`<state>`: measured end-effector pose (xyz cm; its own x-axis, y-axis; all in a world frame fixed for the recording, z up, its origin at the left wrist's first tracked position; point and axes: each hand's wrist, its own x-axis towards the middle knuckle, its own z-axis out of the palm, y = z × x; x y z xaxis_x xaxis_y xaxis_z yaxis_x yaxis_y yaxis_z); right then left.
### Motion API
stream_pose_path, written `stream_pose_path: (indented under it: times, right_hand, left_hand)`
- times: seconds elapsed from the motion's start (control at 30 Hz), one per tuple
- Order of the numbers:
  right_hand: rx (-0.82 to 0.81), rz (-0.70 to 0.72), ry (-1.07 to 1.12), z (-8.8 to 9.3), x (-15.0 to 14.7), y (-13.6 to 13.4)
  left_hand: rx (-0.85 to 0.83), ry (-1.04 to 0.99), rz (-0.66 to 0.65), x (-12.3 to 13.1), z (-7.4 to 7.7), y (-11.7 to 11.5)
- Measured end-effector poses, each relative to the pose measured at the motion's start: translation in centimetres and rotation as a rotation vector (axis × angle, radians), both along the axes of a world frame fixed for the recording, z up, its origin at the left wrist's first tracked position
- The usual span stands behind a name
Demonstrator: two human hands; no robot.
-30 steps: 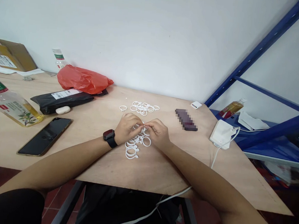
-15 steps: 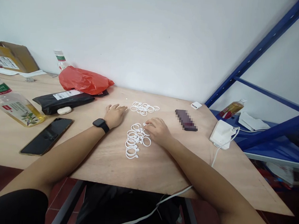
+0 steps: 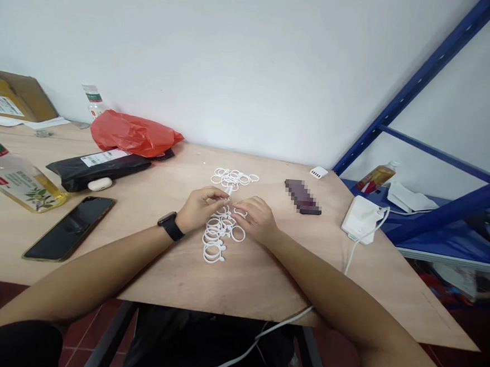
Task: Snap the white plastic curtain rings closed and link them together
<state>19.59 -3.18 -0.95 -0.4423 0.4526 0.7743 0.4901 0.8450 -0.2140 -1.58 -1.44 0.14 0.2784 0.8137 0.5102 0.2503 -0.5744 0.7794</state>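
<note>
White plastic rings with small knobs [image 3: 212, 250] lie overlapped in a near pile on the wooden table. A second pile of similar white rings [image 3: 241, 177] sits farther back. My left hand [image 3: 199, 207], wearing a black watch, is closed in a pinch above the near pile, with a white ring [image 3: 229, 190] seen edge-on at its fingertips. Just to its right is my right hand [image 3: 260, 220], thumb and fingers apart, over the near pile's upper right edge. Part of another white ring shows in the gap between them; its contact with the fingers is unclear.
To the left are a phone [image 3: 69, 228], a tilted bottle [image 3: 22, 182], an earbud case [image 3: 99, 184], a black parcel [image 3: 99, 168] and a red bag [image 3: 135, 134]. On the right lie a blurred dark item [image 3: 303, 197], a white charger [image 3: 362, 218] with cable, and a blue rack [image 3: 428, 79].
My left hand has moved right from beside the far pile and now pinches a white ring. My right hand stays near the same spot, its thumb and fingers now parted.
</note>
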Motion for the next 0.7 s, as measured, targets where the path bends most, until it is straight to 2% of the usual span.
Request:
stream_pose_path:
  times: [0.1,0.17,0.27,0.43,0.7]
  right_hand:
    - [0.036,-0.003,0.047,0.0,-0.2,-0.3]
    - [0.051,-0.010,0.075,0.1,-0.4,-0.6]
    - [0.036,-0.028,0.103,0.2,-0.4,-0.8]
    - [-0.010,-0.026,0.094,0.3,-0.3,-0.8]
    - [-0.008,0.008,0.086,0.4,-0.4,-1.0]
  left_hand:
    - [-0.089,-0.079,-0.085,1.2,0.4,-1.9]
    - [-0.082,-0.081,-0.123,1.4,0.5,-2.4]
    - [0.073,-0.020,-0.149,1.2,0.4,-2.3]
    - [0.374,0.113,-0.060,0.7,0.3,-1.8]
    - [0.482,0.164,-0.054,0.7,0.5,-2.1]
